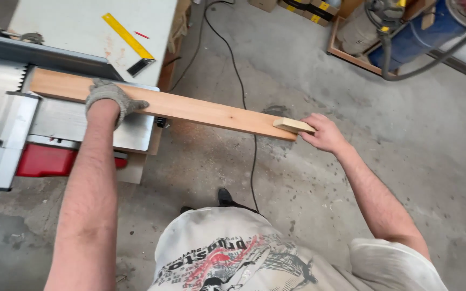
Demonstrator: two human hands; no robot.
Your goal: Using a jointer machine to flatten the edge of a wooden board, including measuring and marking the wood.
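Looking down past our pale printed shirt, we see rough, speckled concrete floor dusted with sawdust, and a black cable snaking across it. Our right hand is bare; its fingers are pressed together around a small pale wooden block, a short wedge-like offcut held against the free end of the long board. That board is smooth, reddish-tan planed timber, flat and narrow, running from the machine out over the floor with its right end unsupported. Our left hand wears a coarse grey knitted glove and lies palm down on the board, its fingers spread flat across the wood where it leaves the machine. Under it sits the brushed-metal table of a woodworking machine, with a ribbed aluminium fence and a red body below. Farther off, a light grey worktop carries a yellow square ruler and a red pencil. Beyond, a blue drum with a grey hose stands beside a wooden frame.
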